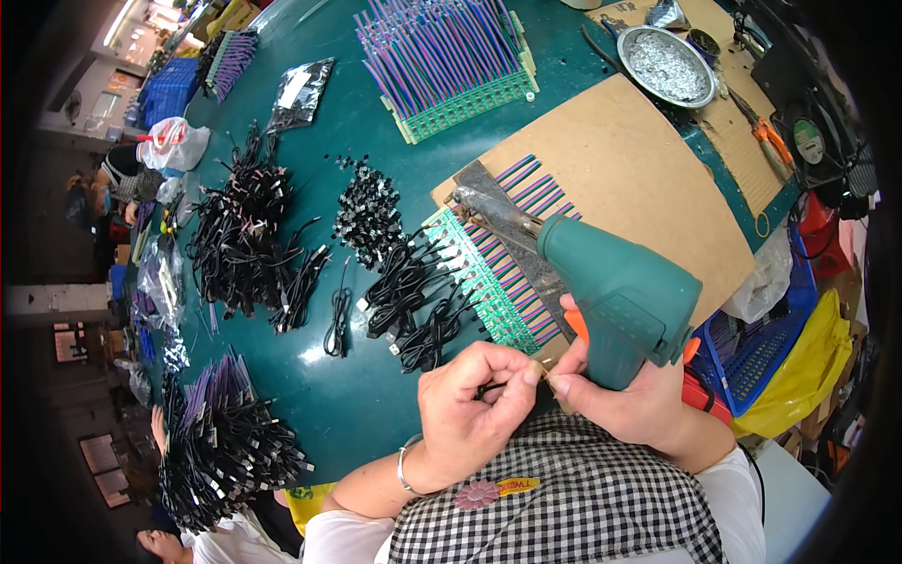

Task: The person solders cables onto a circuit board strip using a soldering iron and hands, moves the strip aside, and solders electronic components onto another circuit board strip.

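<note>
My right hand (620, 390) is wrapped round a green pistol-shaped soldering gun (620, 282) with an orange trigger, its thumb and a fingertip pinched together beside the grip. Close by, my left hand (479, 399) is closed, pinching a thin black cable (489, 386) whose fine wire ends show between both hands' fingertips. The gun's nose points up-left above a dark metal bar (521, 240). That bar lies across striped ribbon wires joined to a green circuit board panel (503, 320). Coiled black cables (404, 291) lie left of the panel, some reaching its edge.
Brown cardboard (648, 169) lies under the wires. Farther off are a metal bowl (666, 66) of silvery bits, orange-handled pliers (772, 146) and another wired panel (460, 103). Black cable piles (240, 235) and small black parts (368, 209) cover the left. A blue basket (752, 376) stands right.
</note>
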Demonstrator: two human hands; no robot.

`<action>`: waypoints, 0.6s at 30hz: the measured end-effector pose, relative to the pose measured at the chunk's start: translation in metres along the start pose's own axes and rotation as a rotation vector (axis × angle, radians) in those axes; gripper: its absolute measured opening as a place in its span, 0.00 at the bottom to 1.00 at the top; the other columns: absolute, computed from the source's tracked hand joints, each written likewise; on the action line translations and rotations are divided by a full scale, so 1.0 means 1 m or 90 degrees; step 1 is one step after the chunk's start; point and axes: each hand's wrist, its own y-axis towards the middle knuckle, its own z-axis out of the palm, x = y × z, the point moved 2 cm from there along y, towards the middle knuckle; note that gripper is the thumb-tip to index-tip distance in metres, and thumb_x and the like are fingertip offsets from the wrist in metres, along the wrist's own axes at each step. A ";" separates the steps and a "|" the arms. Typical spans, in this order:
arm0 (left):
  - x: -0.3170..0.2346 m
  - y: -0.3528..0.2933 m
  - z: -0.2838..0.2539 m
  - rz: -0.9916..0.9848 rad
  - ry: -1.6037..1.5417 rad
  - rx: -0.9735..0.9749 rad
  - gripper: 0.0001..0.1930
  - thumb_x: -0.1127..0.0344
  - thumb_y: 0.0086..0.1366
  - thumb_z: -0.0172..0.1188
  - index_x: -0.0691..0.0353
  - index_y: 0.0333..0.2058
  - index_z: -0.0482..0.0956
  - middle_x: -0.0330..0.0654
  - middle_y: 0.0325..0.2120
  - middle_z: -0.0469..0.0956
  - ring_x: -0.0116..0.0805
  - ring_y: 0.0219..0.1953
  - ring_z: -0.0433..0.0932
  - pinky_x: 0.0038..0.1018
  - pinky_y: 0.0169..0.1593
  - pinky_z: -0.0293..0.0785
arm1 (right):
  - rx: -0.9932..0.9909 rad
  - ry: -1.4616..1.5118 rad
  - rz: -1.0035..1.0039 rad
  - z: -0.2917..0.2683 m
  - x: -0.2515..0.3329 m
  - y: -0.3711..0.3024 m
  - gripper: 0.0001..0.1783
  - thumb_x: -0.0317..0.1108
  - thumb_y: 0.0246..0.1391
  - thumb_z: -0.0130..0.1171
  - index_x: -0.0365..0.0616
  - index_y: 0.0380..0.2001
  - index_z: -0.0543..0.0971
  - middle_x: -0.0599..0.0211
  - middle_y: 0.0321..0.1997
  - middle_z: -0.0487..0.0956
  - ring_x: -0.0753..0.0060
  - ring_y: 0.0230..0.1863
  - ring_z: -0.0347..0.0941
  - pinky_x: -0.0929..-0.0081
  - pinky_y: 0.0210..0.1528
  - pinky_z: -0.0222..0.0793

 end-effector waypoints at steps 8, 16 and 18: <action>0.022 0.030 -0.019 -0.048 0.180 -0.009 0.03 0.76 0.53 0.61 0.68 0.23 0.76 0.34 0.16 0.75 0.14 0.19 0.68 0.12 0.21 0.63 | 0.033 -0.121 -0.132 -0.041 -0.008 -0.025 0.35 0.12 0.37 0.59 0.32 0.52 0.61 0.50 0.42 0.72 0.71 0.23 0.74 0.78 0.24 0.73; 0.031 0.040 -0.021 -0.033 0.315 -0.010 0.04 0.74 0.51 0.62 0.67 0.22 0.76 0.39 0.15 0.77 0.16 0.18 0.71 0.14 0.23 0.68 | -0.117 0.008 0.064 -0.066 -0.003 -0.055 0.31 0.23 0.34 0.65 0.26 0.44 0.65 0.52 0.34 0.73 0.71 0.16 0.71 0.81 0.17 0.69; 0.029 0.041 -0.021 -0.063 0.317 0.001 0.04 0.74 0.51 0.61 0.68 0.22 0.76 0.38 0.15 0.76 0.15 0.18 0.71 0.14 0.23 0.67 | -0.112 0.006 0.069 -0.065 -0.001 -0.055 0.29 0.22 0.34 0.66 0.28 0.44 0.67 0.55 0.31 0.74 0.72 0.20 0.72 0.80 0.21 0.70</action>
